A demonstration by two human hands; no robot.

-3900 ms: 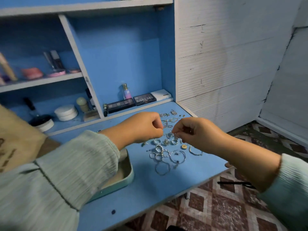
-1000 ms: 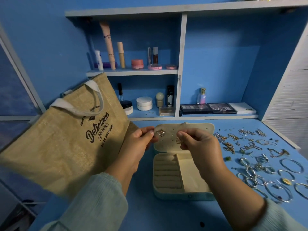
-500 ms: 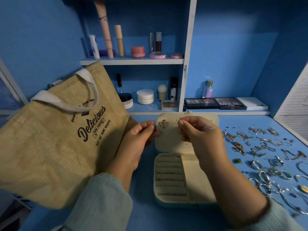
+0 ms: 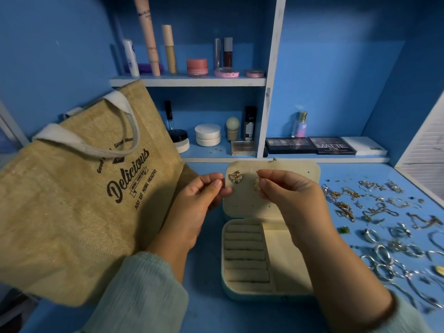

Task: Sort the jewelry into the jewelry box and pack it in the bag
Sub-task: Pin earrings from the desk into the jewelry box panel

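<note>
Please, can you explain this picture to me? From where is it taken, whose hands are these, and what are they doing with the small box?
A camera worn on a person's head looks down at their own hands; there is no robot. On the blue desk stands an open jewelry box. One earring is already pinned in its lid. The right hand pinches a second earring at the lid; the left hand steadies the lid's edge. Loose jewelry lies to the right, and a burlap bag stands to the left.

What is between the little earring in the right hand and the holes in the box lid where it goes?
Nothing visible. The right hand pinches the earring right against the open lid of the jewelry box. The other earring already sits to its left, and the left hand touches the lid's edge.
</note>
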